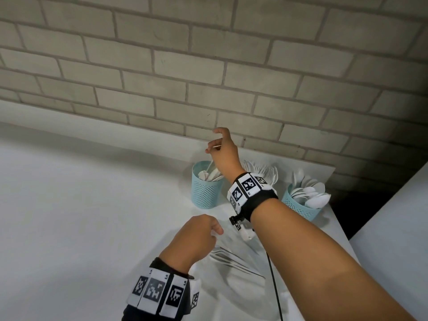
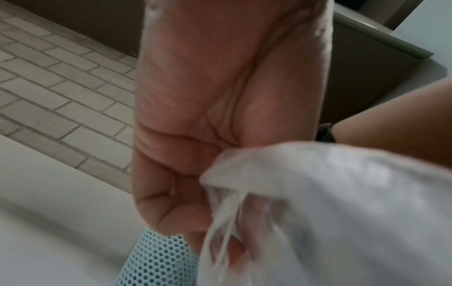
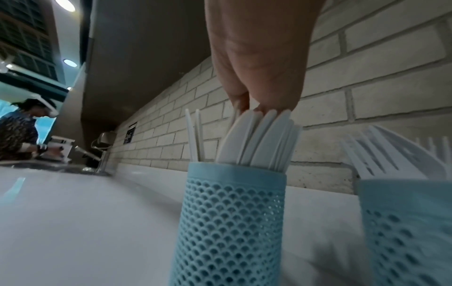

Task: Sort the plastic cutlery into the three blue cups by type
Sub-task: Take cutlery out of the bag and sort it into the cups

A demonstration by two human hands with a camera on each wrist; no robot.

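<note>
Three blue mesh cups stand by the brick wall. The left cup [image 1: 205, 193] [image 3: 229, 222] holds white knives [image 3: 259, 139]. My right hand [image 1: 212, 148] [image 3: 254, 109] hovers over it and pinches the top of one knife [image 1: 209, 166] that reaches down into the cup. The middle cup [image 3: 411, 232], hidden behind my wrist in the head view, holds forks [image 1: 264, 169] [image 3: 381, 154]. The right cup [image 1: 298, 207] holds spoons [image 1: 310, 193]. My left hand [image 1: 208, 230] [image 2: 195, 193] grips a clear plastic bag [image 1: 234, 258] [image 2: 318, 193] with cutlery inside, on the white counter [image 1: 81, 216].
The brick wall [image 1: 208, 77] runs close behind the cups. The counter ends just right of the spoon cup, with a dark gap [image 1: 370, 205] there. A black cable [image 1: 274, 286] trails under my right forearm. Another person [image 3: 22, 131] works at a sink far to the left.
</note>
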